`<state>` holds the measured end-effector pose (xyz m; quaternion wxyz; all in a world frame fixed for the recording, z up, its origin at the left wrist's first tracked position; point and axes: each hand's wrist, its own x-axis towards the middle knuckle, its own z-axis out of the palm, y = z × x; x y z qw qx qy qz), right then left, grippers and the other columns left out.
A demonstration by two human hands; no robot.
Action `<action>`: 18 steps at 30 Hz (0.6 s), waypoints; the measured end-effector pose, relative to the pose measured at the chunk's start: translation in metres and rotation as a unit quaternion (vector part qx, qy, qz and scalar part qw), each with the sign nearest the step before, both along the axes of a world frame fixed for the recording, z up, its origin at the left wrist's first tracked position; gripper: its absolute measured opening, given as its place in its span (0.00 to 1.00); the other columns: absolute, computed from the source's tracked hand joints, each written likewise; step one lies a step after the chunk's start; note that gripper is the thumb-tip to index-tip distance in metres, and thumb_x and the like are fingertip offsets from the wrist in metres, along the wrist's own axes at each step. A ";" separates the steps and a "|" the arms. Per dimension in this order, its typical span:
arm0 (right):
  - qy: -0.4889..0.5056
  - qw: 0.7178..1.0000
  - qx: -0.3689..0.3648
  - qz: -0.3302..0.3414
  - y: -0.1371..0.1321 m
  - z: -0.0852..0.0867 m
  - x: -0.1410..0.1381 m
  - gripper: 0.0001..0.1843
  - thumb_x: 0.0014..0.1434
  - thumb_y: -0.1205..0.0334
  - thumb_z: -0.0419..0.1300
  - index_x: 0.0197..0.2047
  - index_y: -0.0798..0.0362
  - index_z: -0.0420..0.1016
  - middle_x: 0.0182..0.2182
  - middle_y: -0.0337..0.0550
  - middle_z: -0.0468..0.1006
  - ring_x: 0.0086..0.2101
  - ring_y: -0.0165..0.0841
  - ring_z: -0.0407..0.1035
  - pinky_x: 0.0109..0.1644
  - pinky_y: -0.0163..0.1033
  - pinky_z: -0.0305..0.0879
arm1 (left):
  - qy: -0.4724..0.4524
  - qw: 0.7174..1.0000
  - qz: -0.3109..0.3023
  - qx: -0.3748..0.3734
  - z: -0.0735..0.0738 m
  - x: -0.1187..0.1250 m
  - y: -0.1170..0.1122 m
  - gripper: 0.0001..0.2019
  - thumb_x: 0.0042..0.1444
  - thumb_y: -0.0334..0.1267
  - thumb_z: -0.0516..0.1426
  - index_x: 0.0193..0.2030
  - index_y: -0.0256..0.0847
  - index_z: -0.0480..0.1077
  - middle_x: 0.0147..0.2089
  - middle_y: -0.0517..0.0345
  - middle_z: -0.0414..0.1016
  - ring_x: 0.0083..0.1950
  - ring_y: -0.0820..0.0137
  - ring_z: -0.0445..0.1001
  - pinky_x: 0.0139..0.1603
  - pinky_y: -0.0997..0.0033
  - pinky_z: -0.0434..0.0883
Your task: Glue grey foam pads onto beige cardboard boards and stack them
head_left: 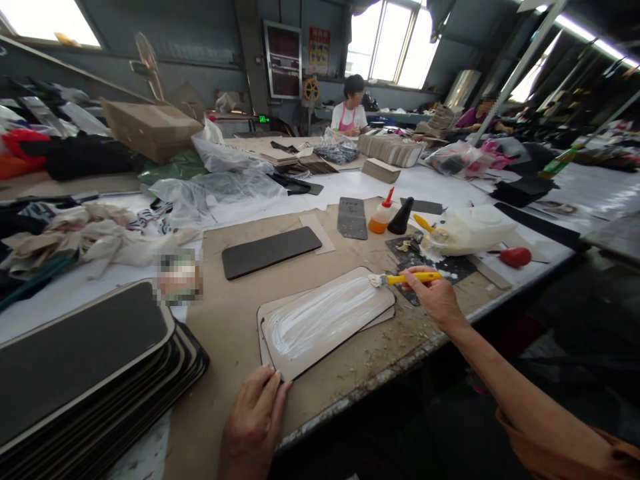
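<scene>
A paintbrush with a yellow handle is pinched in my right hand. Its bristles touch the far right end of a beige rounded board, which is streaked with white paste. Beneath that board lies a second one, slightly turned, with only its edges showing. My left hand rests stretched fingertips on the board's near left corner. Beyond the boards, a dark grey rounded panel lies flat on the brown cardboard.
At left rises a stack of dark panels. A glue bottle with red tip, a black nozzle, a second yellow brush at a whitish plastic container and a red-handled tool lie behind my right hand. A co-worker sits beyond.
</scene>
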<state>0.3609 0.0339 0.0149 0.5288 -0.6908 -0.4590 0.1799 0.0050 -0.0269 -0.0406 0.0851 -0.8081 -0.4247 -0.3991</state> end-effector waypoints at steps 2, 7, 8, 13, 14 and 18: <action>-0.031 1.000 -0.008 -0.001 -0.007 0.002 0.004 0.21 0.50 0.43 0.61 0.34 0.54 0.71 0.30 0.44 0.76 0.26 0.35 0.73 0.31 0.39 0.72 | -0.003 1.000 -0.001 -0.006 -0.002 -0.001 0.000 0.09 0.60 0.36 0.51 0.41 0.36 0.70 0.39 0.50 0.73 0.41 0.67 0.74 0.44 0.68 0.74; -0.120 0.992 -0.034 0.003 -0.028 0.009 -0.005 0.16 0.54 0.48 0.57 0.35 0.53 0.72 0.30 0.43 0.76 0.28 0.35 0.73 0.34 0.39 0.69 | -0.006 1.000 -0.001 -0.019 -0.003 -0.001 -0.001 0.08 0.59 0.35 0.52 0.41 0.36 0.70 0.39 0.50 0.73 0.41 0.66 0.75 0.44 0.66 0.74; -0.133 0.990 -0.035 0.007 -0.032 0.010 -0.009 0.15 0.55 0.48 0.57 0.35 0.52 0.72 0.31 0.44 0.76 0.29 0.35 0.73 0.35 0.39 0.69 | -0.009 1.000 0.001 -0.020 -0.002 -0.001 -0.001 0.08 0.59 0.35 0.52 0.41 0.36 0.71 0.39 0.50 0.73 0.41 0.66 0.75 0.44 0.66 0.75; -0.168 0.985 -0.026 0.035 -0.043 0.012 -0.035 0.16 0.56 0.48 0.55 0.35 0.52 0.73 0.32 0.44 0.77 0.31 0.35 0.72 0.36 0.37 0.68 | -0.031 0.999 0.009 -0.026 0.003 0.002 -0.001 0.06 0.58 0.34 0.54 0.40 0.39 0.71 0.37 0.52 0.74 0.40 0.68 0.75 0.43 0.68 0.76; -0.158 0.986 -0.023 0.045 -0.045 0.012 -0.041 0.16 0.56 0.47 0.55 0.35 0.52 0.73 0.32 0.44 0.77 0.30 0.35 0.72 0.35 0.37 0.69 | -0.032 0.999 0.011 -0.028 0.003 0.002 -0.002 0.07 0.58 0.34 0.54 0.40 0.39 0.72 0.37 0.52 0.74 0.40 0.68 0.75 0.43 0.68 0.76; -0.092 0.991 -0.016 0.092 -0.052 0.012 -0.066 0.18 0.55 0.45 0.57 0.35 0.53 0.73 0.32 0.45 0.77 0.29 0.35 0.73 0.33 0.38 0.71 | -0.011 0.999 0.021 -0.042 0.000 0.001 -0.004 0.08 0.59 0.33 0.52 0.41 0.36 0.71 0.39 0.50 0.75 0.42 0.67 0.75 0.44 0.67 0.76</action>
